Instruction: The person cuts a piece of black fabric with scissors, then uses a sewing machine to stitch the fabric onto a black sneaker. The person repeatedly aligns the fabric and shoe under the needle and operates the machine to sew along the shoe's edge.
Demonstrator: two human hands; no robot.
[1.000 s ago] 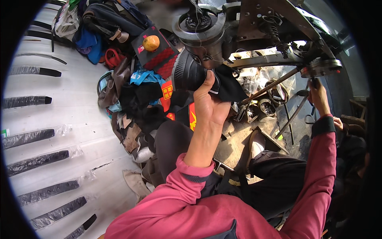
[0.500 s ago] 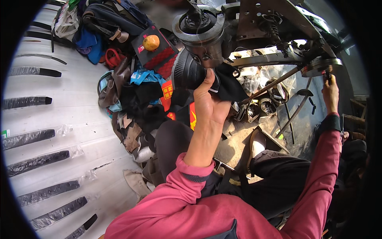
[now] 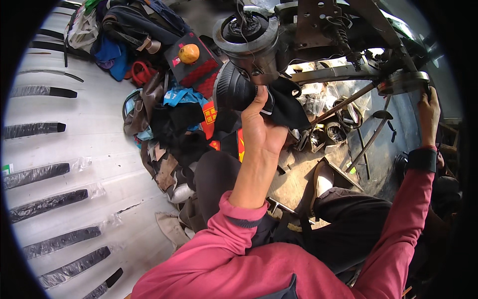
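Far L to near L, a pale ribbed surface [image 3: 107, 149] had a row of dark strips [image 3: 49, 204] on it, most in clear wrap. Just R of that, far side, lay a whitish bag [image 3: 82, 32], a blue cloth [image 3: 114, 60] & a red item [image 3: 142, 73]; nearer, a brown bag [image 3: 144, 108] w/ dark cloths. Next R, a blk/red box [image 3: 191, 77] w/ a yellow-orange fruit [image 3: 189, 53] on top. Mid-scene, the blk shoe [image 3: 231, 88], ridged sole facing L, sat tilted just under/beside the machine's metal cylinder [image 3: 249, 52]. L hand [image 3: 264, 132] held it from the near side: thumb up against it, other fingers hidden behind, so can't tell their exact bend. R of & beyond the hand, blk fabric [image 3: 286, 107] hung by the shoe; then small containers [image 3: 335, 132] stood on the floor. Far R, a coil spring [image 3: 339, 37] on the machine, then a round metal disc [image 3: 404, 82]. R hand [image 3: 428, 113] was at the disc's R rim, fingers bunched narrow on a small dark handle [image 3: 426, 91], partly hidden.
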